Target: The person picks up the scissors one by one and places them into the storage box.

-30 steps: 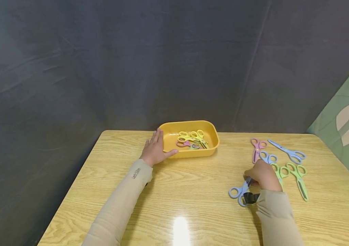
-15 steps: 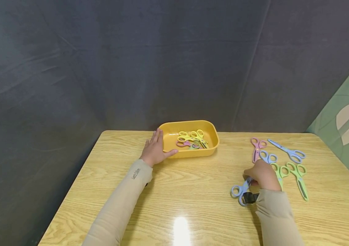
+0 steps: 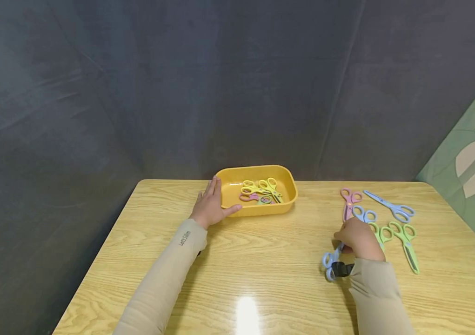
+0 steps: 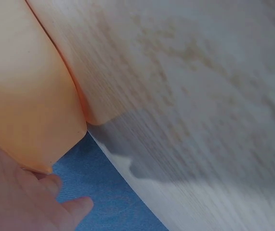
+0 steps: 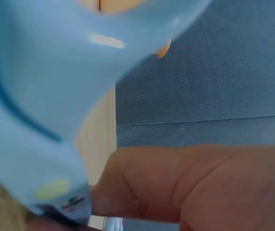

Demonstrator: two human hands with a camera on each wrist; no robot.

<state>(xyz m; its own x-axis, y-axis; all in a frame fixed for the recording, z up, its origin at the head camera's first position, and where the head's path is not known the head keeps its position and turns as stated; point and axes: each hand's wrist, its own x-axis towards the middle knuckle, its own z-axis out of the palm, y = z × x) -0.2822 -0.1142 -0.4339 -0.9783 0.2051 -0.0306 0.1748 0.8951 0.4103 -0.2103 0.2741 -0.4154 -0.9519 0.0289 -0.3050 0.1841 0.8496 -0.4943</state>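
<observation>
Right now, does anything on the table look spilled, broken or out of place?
Nothing stands out. The right hand grips blue scissors; more scissors lie loose beside it, others sit in the yellow tray, which the left hand steadies.

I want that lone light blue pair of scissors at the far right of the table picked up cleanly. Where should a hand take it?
Probably at the handle loops of the light blue scissors, coming from the right. The loops point right, toward open table; the thin closed blades point far-left toward the pink scissors.
</observation>
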